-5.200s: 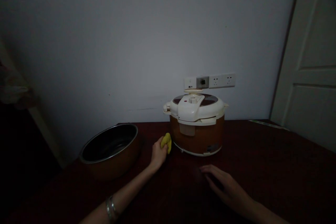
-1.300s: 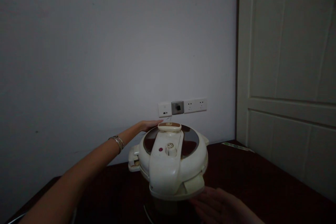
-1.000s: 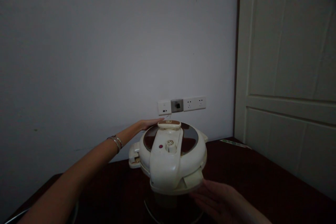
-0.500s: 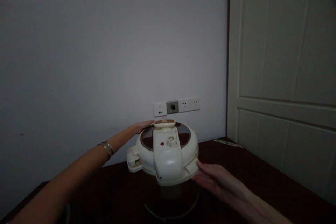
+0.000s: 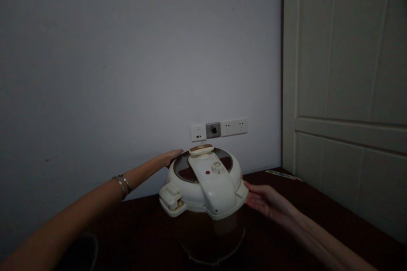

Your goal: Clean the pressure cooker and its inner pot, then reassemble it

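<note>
In the middle, between two hands: an electric pressure cooker [image 5: 210, 230] over the dark red table [image 5: 314, 224], with a white lid [image 5: 219, 192] on top. Looks upright, but too dark down low to tell about sitting flat or being lifted.

At the far left edge of the lid, the left hand [image 5: 173, 156]. Fingers mostly out of sight behind it, so no telling how bent or how tight. At the right edge, the right hand [image 5: 263, 197]. Fingers a little apart, tips touching the side by the front handle [image 5: 242, 194]. No telling about a real grip or just a push.

Biggest worry: a slip on the right, from only fingertips on a smooth edge. After that, maybe a tip or a thump on that side. Next worry: too much turn, from one hand pushing far back and the other pushing close in. Also maybe a bump on the wall [image 5: 143, 93], or squashed left fingers, from a hard shove away.

Low on the left, near the arm, just the rim of a round container [image 5: 96, 249]. Could get knocked by a fast elbow. In such poor light, easy to miss. Better slow and gentle, with both sides held evenly.
</note>
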The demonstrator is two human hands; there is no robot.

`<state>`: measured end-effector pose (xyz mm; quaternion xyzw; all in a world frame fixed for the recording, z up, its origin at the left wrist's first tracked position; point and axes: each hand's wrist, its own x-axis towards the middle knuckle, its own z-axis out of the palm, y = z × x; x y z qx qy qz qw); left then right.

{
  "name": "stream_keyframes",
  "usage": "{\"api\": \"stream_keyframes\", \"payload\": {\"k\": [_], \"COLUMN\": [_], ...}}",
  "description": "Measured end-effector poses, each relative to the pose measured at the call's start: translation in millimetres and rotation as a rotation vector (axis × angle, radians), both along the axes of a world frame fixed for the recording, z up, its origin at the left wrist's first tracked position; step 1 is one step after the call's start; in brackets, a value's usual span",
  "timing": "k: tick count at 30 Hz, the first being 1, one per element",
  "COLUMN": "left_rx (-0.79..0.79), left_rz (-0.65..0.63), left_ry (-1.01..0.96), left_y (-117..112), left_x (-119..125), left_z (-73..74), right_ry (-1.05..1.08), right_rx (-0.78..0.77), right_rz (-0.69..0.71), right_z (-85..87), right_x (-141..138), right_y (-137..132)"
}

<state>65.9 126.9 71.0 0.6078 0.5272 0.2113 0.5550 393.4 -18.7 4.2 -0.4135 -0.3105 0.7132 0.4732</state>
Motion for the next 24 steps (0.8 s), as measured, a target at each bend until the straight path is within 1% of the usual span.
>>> {"api": "stream_keyframes", "payload": {"k": [5,8,12,14,18,21,24], "left_rx": [-0.012,-0.030,-0.176,-0.201,-0.126,-0.069,-0.029], "left_rz": [0.083,0.108,0.158,0.230,0.372,0.423,0.435], "left_ry": [0.008,0.007,0.029,0.055,0.149,0.202,0.224], "left_y": [-21,-36,-52,-60,-76,-86,-94], "left_x": [-18,-25,-26,-27,-31,-32,-33], "left_z": [-1.8,-2.9,-5.2,-6.3,-6.9,-6.4,-6.6], "right_ry": [-0.052,-0.108,-0.100,-0.098,-0.136,-0.148,-0.149], "right_rx": [0.021,-0.008,-0.003,0.001,0.004,0.008,0.017], "right_rz": [0.005,-0.013,0.006,0.028,0.044,0.051,0.074], "right_z": [1.9,2.6,2.8,2.9,3.1,3.4,4.2], "right_x": [7,9,12,13,11,8,4], "right_y": [16,27,40,47,60,68,74]}}
